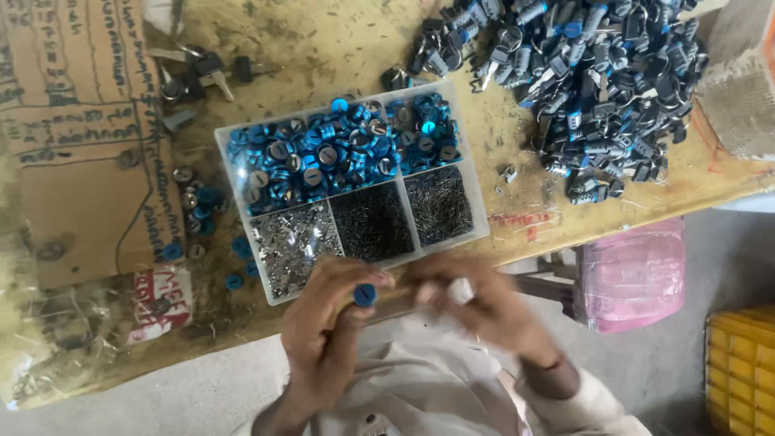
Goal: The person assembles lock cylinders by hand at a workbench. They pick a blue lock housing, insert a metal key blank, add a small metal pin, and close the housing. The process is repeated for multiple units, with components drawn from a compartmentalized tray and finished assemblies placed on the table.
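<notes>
My left hand point(323, 335) pinches a small round blue lock cylinder point(365, 295) between thumb and fingers, just in front of the table edge. My right hand point(484, 315) is blurred and closes on a small pale part point(460, 291) right next to the cylinder. A thin tan rod point(394, 296) shows between the two hands. Just beyond them lies a clear compartment box point(478, 211). Its long far section holds several blue cylinders point(323, 157). The three near sections hold tiny metal pins point(373, 220).
A big heap of black and blue keys point(597, 81) covers the table's far right. Loose blue cylinders point(202, 211) and a few keys point(202, 69) lie left of the box, by a cardboard sheet point(77, 137). A pink bag point(634, 274) and a yellow crate point(741, 367) stand below right.
</notes>
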